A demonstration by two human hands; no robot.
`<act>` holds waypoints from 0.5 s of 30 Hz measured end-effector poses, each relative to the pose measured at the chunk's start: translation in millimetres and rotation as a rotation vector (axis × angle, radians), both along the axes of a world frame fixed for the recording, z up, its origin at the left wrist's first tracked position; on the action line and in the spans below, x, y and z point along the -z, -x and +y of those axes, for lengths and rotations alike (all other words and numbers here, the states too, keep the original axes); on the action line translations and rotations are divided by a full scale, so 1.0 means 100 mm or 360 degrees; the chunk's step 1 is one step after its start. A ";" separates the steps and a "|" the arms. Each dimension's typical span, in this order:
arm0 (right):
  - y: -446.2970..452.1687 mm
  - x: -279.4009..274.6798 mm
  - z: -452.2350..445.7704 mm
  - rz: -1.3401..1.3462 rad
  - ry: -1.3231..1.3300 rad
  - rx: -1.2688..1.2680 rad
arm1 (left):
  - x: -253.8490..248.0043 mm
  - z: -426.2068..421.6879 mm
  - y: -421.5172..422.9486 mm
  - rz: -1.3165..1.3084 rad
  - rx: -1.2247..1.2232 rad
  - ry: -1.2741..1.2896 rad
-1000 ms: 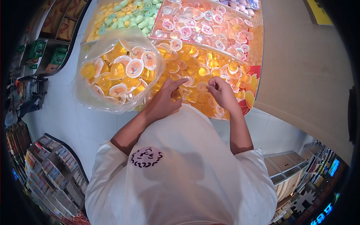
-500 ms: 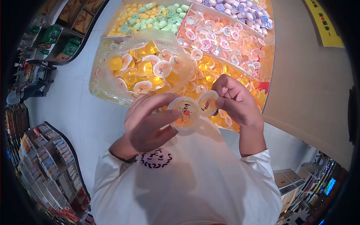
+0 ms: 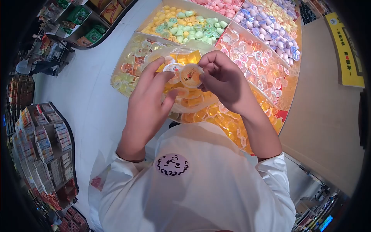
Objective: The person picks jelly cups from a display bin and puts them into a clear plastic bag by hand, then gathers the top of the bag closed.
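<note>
My right hand (image 3: 222, 79) pinches a jelly cup (image 3: 191, 75) by its edge, with the printed round lid facing me. My left hand (image 3: 148, 102) is over the clear plastic bag (image 3: 199, 106), its fingers apart. Beside its fingertips lies another jelly cup (image 3: 172, 69) with a white printed lid; whether the fingers touch it I cannot tell. Inside the bag are several yellow-orange jelly cups, partly hidden by both hands. The bag rests on the divided display bin, above a compartment of loose orange jelly cups (image 3: 232, 121).
Pink jelly cups (image 3: 255, 58), purple ones (image 3: 270, 31) and green ones (image 3: 197, 29) fill other bin compartments. A tan surface (image 3: 320, 104) with a yellow sign (image 3: 344, 50) stands at right. Shelves (image 3: 44, 150) line the left, and a person (image 3: 36, 67) is in the aisle.
Both hands have moved up and over the bag. My left hand has opened from the larger jelly cup it held; the right still holds its cup. The view has shifted.
</note>
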State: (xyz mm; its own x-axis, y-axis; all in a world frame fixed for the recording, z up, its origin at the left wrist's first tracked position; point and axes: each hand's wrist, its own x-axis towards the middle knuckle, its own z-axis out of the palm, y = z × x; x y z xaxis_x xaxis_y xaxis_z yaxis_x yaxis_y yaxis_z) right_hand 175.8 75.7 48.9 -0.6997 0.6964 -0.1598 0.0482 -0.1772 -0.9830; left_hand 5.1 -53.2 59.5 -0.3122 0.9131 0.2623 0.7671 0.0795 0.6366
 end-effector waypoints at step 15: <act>-0.17 0.39 0.03 -0.0786 -0.1642 0.0216 | 0.08 0.02 -0.15 0.0126 0.0436 -0.0355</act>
State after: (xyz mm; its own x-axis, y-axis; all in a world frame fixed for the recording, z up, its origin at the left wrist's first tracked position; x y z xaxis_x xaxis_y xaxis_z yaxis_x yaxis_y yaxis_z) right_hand 192.7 78.9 9.8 -0.6287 0.7199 0.2940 0.5102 0.6672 -0.5426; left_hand 20.4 -51.2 51.1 -0.0345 0.8778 0.4778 0.7883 -0.2700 0.5529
